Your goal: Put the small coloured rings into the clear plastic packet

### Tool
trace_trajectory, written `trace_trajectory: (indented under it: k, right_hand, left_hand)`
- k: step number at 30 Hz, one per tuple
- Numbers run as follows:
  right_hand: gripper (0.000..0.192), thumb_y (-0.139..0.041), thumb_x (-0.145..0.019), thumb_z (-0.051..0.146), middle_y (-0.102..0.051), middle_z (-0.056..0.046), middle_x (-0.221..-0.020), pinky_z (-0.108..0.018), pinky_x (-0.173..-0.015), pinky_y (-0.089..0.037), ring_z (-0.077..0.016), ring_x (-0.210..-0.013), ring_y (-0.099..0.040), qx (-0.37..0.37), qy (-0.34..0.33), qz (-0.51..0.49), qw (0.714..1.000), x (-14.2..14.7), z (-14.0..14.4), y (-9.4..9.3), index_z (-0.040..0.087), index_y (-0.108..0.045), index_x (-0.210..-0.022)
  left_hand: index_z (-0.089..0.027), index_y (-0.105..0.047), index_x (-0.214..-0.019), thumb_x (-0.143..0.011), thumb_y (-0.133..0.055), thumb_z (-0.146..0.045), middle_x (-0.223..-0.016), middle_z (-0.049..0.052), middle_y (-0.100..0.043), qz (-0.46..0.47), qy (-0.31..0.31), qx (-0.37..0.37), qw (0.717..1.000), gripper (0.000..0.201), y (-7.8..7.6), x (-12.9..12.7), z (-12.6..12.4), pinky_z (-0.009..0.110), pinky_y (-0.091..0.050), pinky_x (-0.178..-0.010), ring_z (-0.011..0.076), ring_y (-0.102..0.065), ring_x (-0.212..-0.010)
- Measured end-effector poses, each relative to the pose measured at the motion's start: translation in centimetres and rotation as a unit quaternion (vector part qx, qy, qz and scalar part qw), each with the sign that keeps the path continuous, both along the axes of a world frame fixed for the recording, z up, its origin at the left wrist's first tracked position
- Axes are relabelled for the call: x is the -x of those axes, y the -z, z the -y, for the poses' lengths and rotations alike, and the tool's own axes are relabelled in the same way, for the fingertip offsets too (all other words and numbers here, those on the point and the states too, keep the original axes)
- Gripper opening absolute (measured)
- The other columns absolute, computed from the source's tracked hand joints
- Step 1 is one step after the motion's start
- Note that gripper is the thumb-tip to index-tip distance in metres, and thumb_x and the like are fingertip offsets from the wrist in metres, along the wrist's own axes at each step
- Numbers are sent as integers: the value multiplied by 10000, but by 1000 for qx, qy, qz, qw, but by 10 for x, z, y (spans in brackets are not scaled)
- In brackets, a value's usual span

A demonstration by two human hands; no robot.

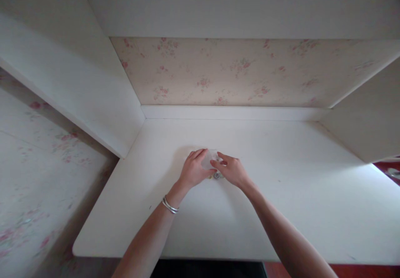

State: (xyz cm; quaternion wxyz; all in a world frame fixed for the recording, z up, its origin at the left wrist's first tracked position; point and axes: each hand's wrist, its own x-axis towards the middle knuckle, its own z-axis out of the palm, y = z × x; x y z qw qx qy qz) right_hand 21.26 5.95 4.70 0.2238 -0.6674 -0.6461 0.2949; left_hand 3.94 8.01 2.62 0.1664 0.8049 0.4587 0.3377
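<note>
In the head view we saw both hands meeting at the middle of a white desk [281,211], a little nearer its far edge than its near one. The left hand [194,170] lay with fingers curved over the left side of a small clear bag [210,160], thumb and fingers pinching it, and a silver bracelet [170,205] circled that wrist. The right hand [233,170] came in from the right and pinched the same bag between thumb and forefinger, its fingertips just touching those of the left hand. The bag rested on the desk between the two hands and looked almost see-through; we could not tell what it held. Just below it, at the near side where the thumbs met, a small round metal piece [216,176] showed against the desk, too small for us to name. Behind the desk stood a low white ledge [234,112], and above it a wall with pale flowered wallpaper [237,71]. White side panels [78,82] closed the desk in on the left and right.
</note>
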Motion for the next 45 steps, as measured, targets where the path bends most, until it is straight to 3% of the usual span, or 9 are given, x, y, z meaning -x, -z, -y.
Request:
trace_trajectory:
  k: [5, 10, 14, 17, 20, 23, 28, 37, 45]
  right_hand:
    - [562, -544, -780, 560, -692, -79, -981, -329, -773, -515, -218, -874, -652, 25, 53, -140, 988, -14, -2, -3, 171, -611, -1180]
    - [533, -585, -775, 493, -615, -79, -1158, -329, -736, -563, -199, -890, -653, 62, 117, -357, 925, -43, -3, -6, 212, -537, -1225]
    - [316, -455, -833, 427, -590, -82, -1173, -323, -657, -566, -177, -763, -679, 80, 164, -398, 899, -64, -2, 8, 224, -528, -1063]
    - [252, -417, -827, 386, -617, -88, -1083, -286, -569, -540, -142, -628, -661, 77, 218, -345, 910, -76, 0, 24, 207, -501, -982]
    - [305, -356, -837, 421, -643, -78, -941, -250, -478, -469, -117, -513, -591, 51, 250, -226, 940, -87, 1, 37, 188, -520, -947]
    - [369, -317, -849, 429, -657, -74, -806, -247, -511, -418, -161, -604, -594, 27, 245, -48, 968, -98, 2, 44, 177, -584, -884]
    - [417, -280, -875, 372, -676, -104, -855, -275, -644, -403, -217, -807, -609, 30, 209, 144, 967, -107, 4, 48, 188, -654, -894]
    - [330, -381, -849, 334, -645, -84, -1011, -276, -694, -411, -198, -837, -597, -23, 216, 203, 955, -103, 12, 55, 212, -673, -941]
    - [341, -370, -845, 372, -669, -72, -940, -292, -637, -379, -216, -798, -597, -13, 233, 217, 948, -102, 17, 55, 220, -663, -929]
  left_hand:
    - [-220, -512, -1248, -634, -753, -411, -1264, 77, -545, 5, -4, 14, 1000, 687, 0, 6, -1, 411, -395, -1010, 251, -499, -1145]
    - [-227, -475, -1283, -663, -726, -425, -1244, 73, -549, 47, -67, 77, 994, 697, 6, 18, -6, 369, -464, -918, 210, -557, -1025]
    - [-242, -477, -1279, -674, -720, -394, -1188, 62, -570, 74, -68, 112, 989, 669, 10, 19, -10, 341, -486, -855, 175, -573, -921]
    - [-234, -485, -1271, -678, -719, -394, -1175, 65, -574, 83, -56, 118, 988, 657, 14, 16, -14, 340, -480, -861, 178, -569, -936]
    - [-218, -472, -1285, -696, -705, -412, -1173, 81, -575, 80, -45, 125, 988, 662, 23, 13, -19, 342, -474, -876, 187, -572, -965]
    - [-196, -463, -1292, -720, -685, -415, -1196, 101, -566, 68, -32, 122, 990, 651, 32, 11, -25, 349, -461, -905, 205, -564, -1030]
    - [-173, -436, -1313, -734, -674, -394, -1199, 121, -574, 28, -11, 107, 994, 664, 43, 12, -31, 394, -425, -965, 237, -530, -1113]
    - [-185, -471, -1296, -676, -703, -415, -1139, 122, -613, -44, 8, 112, 993, 701, 48, 20, -35, 433, -416, -959, 295, -518, -1106]
    - [-205, -489, -1292, -655, -709, -443, -1098, 116, -629, -65, 18, 114, 991, 715, 49, 20, -35, 426, -413, -942, 296, -527, -1089]
